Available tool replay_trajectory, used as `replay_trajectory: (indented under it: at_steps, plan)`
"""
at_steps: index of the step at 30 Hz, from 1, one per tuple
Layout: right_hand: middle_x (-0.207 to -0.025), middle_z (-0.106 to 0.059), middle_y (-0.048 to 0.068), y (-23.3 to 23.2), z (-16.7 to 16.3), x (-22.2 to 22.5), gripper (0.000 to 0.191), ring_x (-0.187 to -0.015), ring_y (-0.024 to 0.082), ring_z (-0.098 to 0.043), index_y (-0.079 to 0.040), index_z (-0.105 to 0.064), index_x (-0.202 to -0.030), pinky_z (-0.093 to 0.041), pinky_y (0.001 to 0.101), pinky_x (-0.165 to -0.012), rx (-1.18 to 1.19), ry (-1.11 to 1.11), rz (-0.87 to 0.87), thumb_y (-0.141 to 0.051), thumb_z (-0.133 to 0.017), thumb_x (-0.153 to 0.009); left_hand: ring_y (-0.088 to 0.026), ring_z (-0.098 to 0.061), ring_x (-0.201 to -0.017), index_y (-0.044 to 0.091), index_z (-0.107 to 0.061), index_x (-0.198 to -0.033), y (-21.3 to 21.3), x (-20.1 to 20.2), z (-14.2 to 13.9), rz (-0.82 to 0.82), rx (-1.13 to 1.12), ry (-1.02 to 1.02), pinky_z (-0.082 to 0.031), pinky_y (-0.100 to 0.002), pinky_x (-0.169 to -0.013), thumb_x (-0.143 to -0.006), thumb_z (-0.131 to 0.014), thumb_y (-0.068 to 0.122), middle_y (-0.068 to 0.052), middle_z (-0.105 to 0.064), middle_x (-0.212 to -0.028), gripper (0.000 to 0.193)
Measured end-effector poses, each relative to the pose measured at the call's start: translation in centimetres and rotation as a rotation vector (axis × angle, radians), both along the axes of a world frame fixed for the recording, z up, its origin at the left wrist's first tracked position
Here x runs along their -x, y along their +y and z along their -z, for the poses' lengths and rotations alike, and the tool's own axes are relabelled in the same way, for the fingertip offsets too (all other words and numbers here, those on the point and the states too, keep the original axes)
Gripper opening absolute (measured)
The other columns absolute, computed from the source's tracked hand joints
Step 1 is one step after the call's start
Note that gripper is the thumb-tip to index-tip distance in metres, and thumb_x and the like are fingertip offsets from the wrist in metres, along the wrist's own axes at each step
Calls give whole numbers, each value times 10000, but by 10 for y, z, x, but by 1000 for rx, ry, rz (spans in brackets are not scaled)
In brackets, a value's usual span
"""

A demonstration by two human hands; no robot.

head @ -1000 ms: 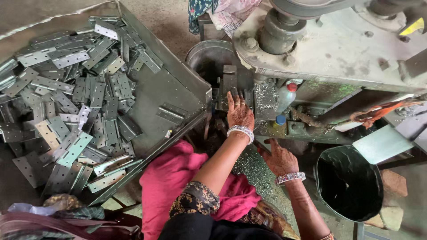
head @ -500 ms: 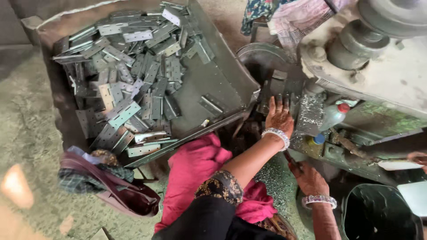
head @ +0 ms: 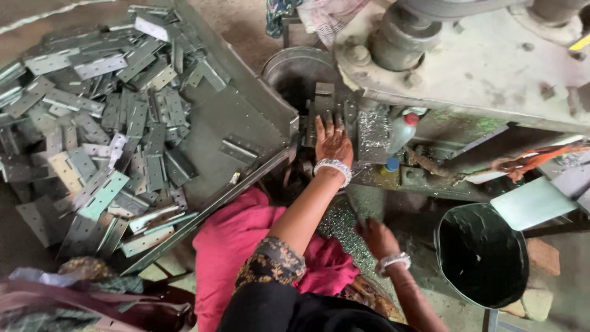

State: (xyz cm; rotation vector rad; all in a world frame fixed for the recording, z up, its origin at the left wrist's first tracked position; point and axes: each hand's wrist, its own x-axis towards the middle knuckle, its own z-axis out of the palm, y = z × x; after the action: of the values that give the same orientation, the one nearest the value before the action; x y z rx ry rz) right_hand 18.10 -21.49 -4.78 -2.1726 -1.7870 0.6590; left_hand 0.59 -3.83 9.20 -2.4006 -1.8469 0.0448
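Grimy workshop floor fills the view, with a heavy grey press machine (head: 491,67) across the top right and a slanted metal tray (head: 246,117) on the left. That tray is heaped with flat metal hinges (head: 104,141), grey and punched with small holes, lying every way over one another.

At about twelve o'clock from the person's body, the left hand (head: 333,142) lies flat with fingers spread, palm down on a small hinge piece (head: 324,101) seated in the machine's work slot; it presses rather than clasps. A beaded bracelet sits on that wrist. At about three o'clock and lower, the right hand (head: 376,237) is curled, near a bed of tiny metal chips (head: 338,224); whether it grips anything I cannot tell.

Judging by the look, a hinge like these is stiff, thin and fairly light singly, though the heap would be heavy. Its stamped edges are probably sharp and its faces may be oily, so it would likely slip under a flat palm. Pinching it across the short sides by the long edges, away from the knuckle, seems the safest hold.

A black bucket (head: 482,255) stands at four o'clock, and pink cloth (head: 239,246) covers the lap.
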Motion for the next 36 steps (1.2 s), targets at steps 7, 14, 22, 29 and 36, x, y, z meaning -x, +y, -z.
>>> replay_trajectory:
  at_steps: [7, 14, 22, 29, 36]
  plan:
    - [-923, -746, 224, -3, -21, 9, 494, -872, 455, -718, -130, -616, -1136, -558, 572, -742, 68, -54, -17, -564, -640, -903, -308, -204, -1556, 86, -478, -1509, -4, 5, -3, 3, 48, -22, 56, -647, -1219, -1041, -386, 224, -69, -295, -1663, 496]
    - [-931, -754, 217, -6, 6, 10, 499, -900, 449, -723, -136, -650, -1121, -558, 553, -768, 77, -61, 47, -579, -657, -890, -294, -214, -1545, 120, -528, -1467, 18, -5, -5, -19, 70, -92, 74, -627, -1222, -1041, -382, 238, -71, -338, -1643, 466]
    - [-1026, -694, 135, -13, -79, 34, 439, -879, 342, -717, -139, -632, -1211, -564, 485, -743, -438, 134, 133, -388, -739, -865, -316, -659, -1051, 80, -711, -1006, -32, 105, 16, 71, -355, -546, -473, -540, -889, -865, -667, 297, -138, -720, -1063, 263]
    - [-1137, -634, 208, 4, -186, 46, 515, -968, 416, -664, -43, -626, -1172, -561, 493, -787, -662, -94, 98, -304, -808, -766, -290, -676, -1102, 202, -747, -1087, 10, 244, 46, -575, -216, 69, -525, -516, -887, -882, -621, 577, -53, -737, -1158, 446]
    - [-1061, -582, 149, -8, -194, 46, 428, -1026, 356, -629, -77, -644, -1148, -509, 476, -849, -573, -70, 52, -349, -760, -838, -441, -533, -1228, 60, -692, -1267, 41, 228, 46, -615, -215, -99, -439, -647, -970, -802, -732, 718, -197, -653, -1298, 807]
